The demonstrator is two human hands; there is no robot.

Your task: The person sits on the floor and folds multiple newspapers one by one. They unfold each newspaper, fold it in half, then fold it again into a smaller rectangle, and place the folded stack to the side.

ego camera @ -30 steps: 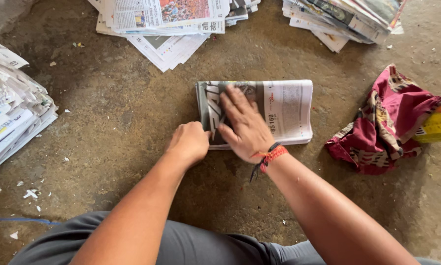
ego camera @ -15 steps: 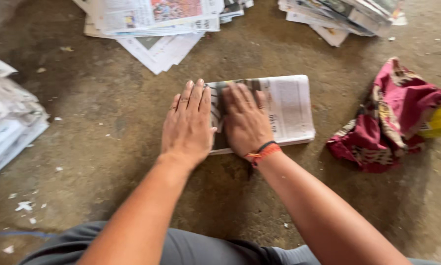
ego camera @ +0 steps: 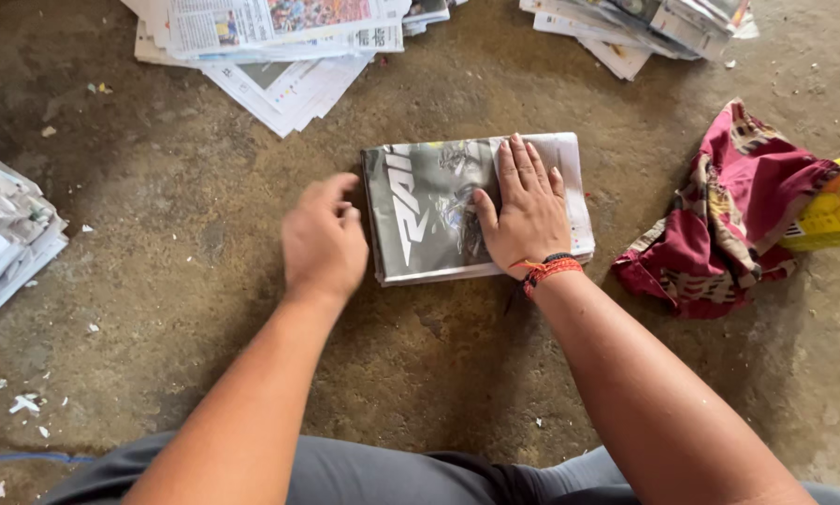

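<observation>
At the far left edge of the frame lies a messy stack of papers (ego camera: 8, 243) on the dirty floor (ego camera: 177, 215). Small white scraps (ego camera: 22, 404) lie near it, in the lower left. In the upper left, another pile of newspapers (ego camera: 280, 37) spreads out, with colour pictures on the top sheet.

Next comes my left hand (ego camera: 322, 245), a little left of the middle. Its fingers are loosely curled and hold nothing. It sits just beside the left edge of the folded newspaper (ego camera: 429, 210), but I cannot tell if it touches the paper.

The folded newspaper lies flat on the floor in the middle of the frame. Its top page is dark grey with big white letters.

My right hand (ego camera: 525, 217) lies flat on the right half of that paper. The fingers are spread out and point to the top of the frame, and the palm presses down. A red and black thread band (ego camera: 551, 269) goes around that wrist.

In the upper right is a third heap of papers (ego camera: 644, 28). At the right side lies a crumpled red patterned cloth (ego camera: 729, 220), touching a yellow bag (ego camera: 827, 210) at the edge of the frame.
</observation>
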